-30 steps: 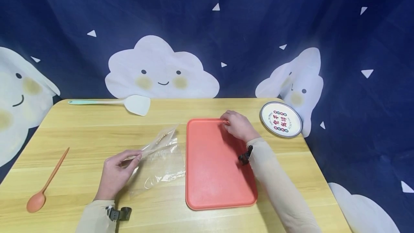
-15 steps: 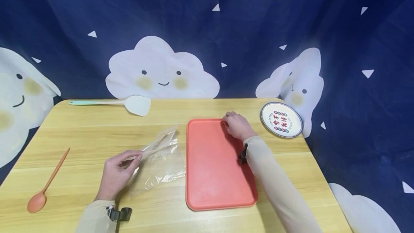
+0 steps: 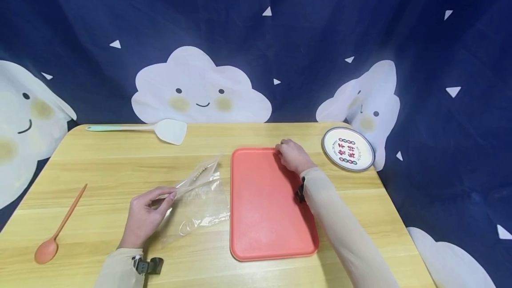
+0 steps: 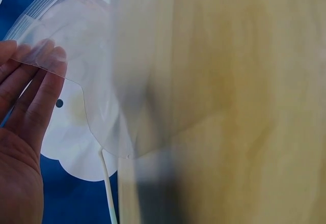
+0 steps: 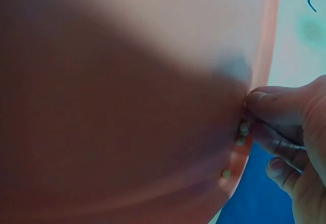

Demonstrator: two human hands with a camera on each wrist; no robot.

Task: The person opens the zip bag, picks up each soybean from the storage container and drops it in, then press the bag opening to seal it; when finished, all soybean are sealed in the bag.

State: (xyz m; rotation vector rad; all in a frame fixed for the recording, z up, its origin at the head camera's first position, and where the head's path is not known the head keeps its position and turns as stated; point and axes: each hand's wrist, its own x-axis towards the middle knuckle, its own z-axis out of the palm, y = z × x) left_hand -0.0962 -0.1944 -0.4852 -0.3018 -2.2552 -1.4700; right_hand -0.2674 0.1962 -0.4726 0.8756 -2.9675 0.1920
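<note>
Left hand (image 3: 146,212), lower left of centre: thumb and fingers pinch the edge of a clear plastic bag (image 3: 206,206). Bag lies just left of mid-frame, held up at the pinched side, the rest spread low over the table (image 3: 192,266). Ridged strip across its mouth, upper left of the left wrist view. Short row of small pale pieces (image 3: 200,173) along its upper part.

Right hand (image 3: 295,155), right of centre: fingers bent at the far right corner of a coral-red tray (image 3: 268,210). Right wrist view: two pale round beads (image 5: 243,132) close together by the fingertips, another lower down at the tray's edge. Whether the fingers pinch one, I cannot tell.

Tray stands upright in the frame, centre to lower centre. Plate (image 3: 348,148) with red lettering, right side, upper edge of table. White spatula (image 3: 171,131), pale green handle, upper left. Orange spoon (image 3: 46,251), lower left, bowl toward the bottom. Blue cloth (image 3: 304,57) with smiling clouds behind.
</note>
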